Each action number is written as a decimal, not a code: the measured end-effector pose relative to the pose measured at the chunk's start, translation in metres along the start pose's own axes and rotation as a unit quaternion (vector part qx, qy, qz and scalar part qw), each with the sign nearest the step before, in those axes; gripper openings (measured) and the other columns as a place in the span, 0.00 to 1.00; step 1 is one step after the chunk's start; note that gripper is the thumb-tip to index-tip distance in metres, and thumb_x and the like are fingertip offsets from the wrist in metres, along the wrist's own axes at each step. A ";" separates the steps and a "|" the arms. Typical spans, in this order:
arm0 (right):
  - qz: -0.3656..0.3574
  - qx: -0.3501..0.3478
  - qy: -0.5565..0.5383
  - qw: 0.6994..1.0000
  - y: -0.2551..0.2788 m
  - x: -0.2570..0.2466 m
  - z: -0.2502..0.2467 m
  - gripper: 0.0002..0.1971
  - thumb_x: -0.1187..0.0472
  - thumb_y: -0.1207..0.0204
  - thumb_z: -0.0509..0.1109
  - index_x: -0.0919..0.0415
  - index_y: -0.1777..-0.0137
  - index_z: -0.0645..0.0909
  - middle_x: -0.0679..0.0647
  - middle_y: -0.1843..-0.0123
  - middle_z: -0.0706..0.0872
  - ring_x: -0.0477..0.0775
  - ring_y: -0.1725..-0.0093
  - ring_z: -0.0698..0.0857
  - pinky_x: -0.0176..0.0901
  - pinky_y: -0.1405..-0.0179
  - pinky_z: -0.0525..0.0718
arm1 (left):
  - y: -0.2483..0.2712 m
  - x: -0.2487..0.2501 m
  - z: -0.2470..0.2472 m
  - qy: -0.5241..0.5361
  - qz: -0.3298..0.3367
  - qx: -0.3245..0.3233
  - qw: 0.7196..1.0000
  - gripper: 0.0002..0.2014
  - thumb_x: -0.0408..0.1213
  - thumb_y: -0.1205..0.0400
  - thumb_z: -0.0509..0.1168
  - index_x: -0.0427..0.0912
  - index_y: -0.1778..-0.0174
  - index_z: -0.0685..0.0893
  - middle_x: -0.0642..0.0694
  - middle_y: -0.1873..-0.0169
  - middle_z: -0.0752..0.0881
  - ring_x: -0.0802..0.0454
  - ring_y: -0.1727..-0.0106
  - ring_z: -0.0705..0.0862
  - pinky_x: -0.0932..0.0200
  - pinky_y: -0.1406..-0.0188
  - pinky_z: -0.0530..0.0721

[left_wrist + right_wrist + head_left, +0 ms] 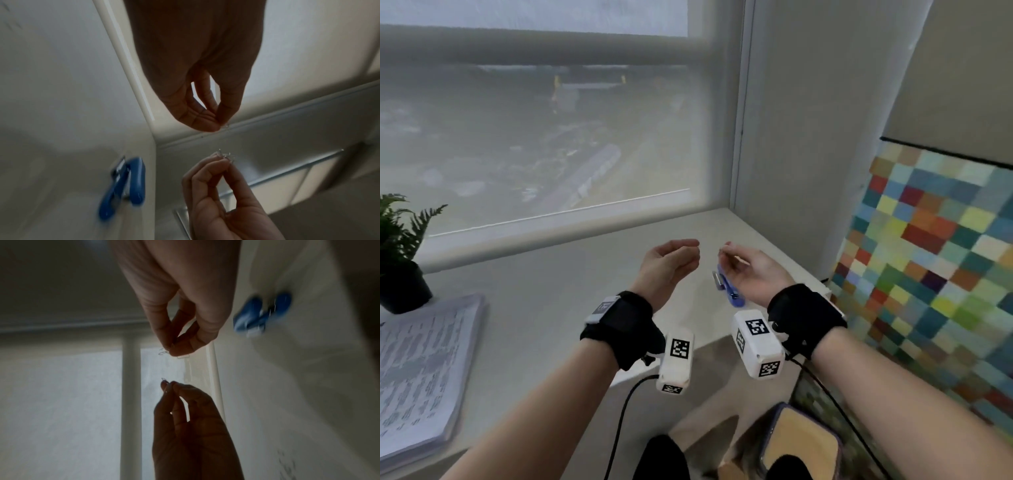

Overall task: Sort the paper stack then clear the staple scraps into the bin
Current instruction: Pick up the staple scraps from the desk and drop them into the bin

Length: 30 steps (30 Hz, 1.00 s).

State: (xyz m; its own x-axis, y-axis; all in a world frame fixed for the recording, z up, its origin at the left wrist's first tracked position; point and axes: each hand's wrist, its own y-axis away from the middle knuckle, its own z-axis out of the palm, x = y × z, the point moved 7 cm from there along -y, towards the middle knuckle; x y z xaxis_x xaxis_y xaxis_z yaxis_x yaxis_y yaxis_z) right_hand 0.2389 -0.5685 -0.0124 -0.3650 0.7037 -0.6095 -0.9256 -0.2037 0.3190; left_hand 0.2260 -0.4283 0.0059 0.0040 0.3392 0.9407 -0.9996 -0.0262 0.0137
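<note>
Both hands hover above the white table (558, 294), fingertips facing each other a short way apart. My left hand (695, 251) pinches one small bent staple (225, 126) between thumb and fingertips. Held up in my right hand (724, 253) is a little cluster of staple scraps (225, 156), pinched at the fingertips; they also stick out of that hand as thin wires, the staple scraps (164, 352). A blue stapler (729, 287) lies on the table just below my right hand. The paper stack (424, 377) rests at the table's left front.
A potted fern (397, 253) stands at the far left by the window sill. A colourful patchwork panel (935, 260) lines the right side. Below the table's front edge sits a dark-rimmed container (799, 442) with a tan inside.
</note>
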 end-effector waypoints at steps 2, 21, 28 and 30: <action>-0.020 0.019 -0.002 1.000 0.014 -0.023 -0.028 0.09 0.75 0.21 0.63 0.67 0.62 0.78 0.59 0.63 0.80 0.49 0.68 0.83 0.30 0.71 0.88 | 0.003 -0.016 0.032 -0.010 -0.011 -0.027 1.000 0.09 0.23 0.20 0.63 0.39 0.59 0.85 0.47 0.69 0.85 0.60 0.69 0.85 0.74 0.65 0.86; 0.084 0.179 0.140 0.970 0.030 0.027 -0.382 0.13 0.71 0.19 0.61 0.62 0.66 0.71 0.55 0.68 0.73 0.49 0.69 0.75 0.37 0.66 0.78 | 0.001 -0.351 0.111 -0.239 -0.248 -0.194 0.918 0.08 0.20 0.22 0.65 0.25 0.49 0.85 0.42 0.71 0.83 0.63 0.78 0.82 0.75 0.75 0.81; 0.155 0.206 0.066 0.964 0.002 0.113 -0.471 0.17 0.72 0.23 0.65 0.58 0.69 0.64 0.54 0.70 0.71 0.53 0.67 0.74 0.44 0.54 0.66 | -0.004 -0.461 0.083 -0.285 -0.317 -0.259 0.867 0.05 0.19 0.22 0.65 0.29 0.57 0.84 0.50 0.75 0.84 0.56 0.72 0.81 0.67 0.69 0.81; 0.165 0.231 0.065 0.957 -0.004 0.131 -0.488 0.17 0.70 0.26 0.68 0.58 0.72 0.66 0.55 0.69 0.70 0.54 0.67 0.73 0.44 0.50 0.68 | -0.005 -0.489 0.074 -0.296 -0.322 -0.254 0.862 0.08 0.19 0.23 0.67 0.35 0.64 0.84 0.53 0.83 0.85 0.62 0.79 0.83 0.67 0.72 0.83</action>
State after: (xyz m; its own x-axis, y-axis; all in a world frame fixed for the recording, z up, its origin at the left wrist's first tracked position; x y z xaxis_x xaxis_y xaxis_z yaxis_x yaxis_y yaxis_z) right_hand 0.1460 -0.8076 -0.4471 -0.6673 0.5559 -0.4957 -0.6253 -0.0566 0.7783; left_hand 0.2310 -0.6635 -0.4294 0.4265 -0.4151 0.8036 -0.6673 0.4554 0.5894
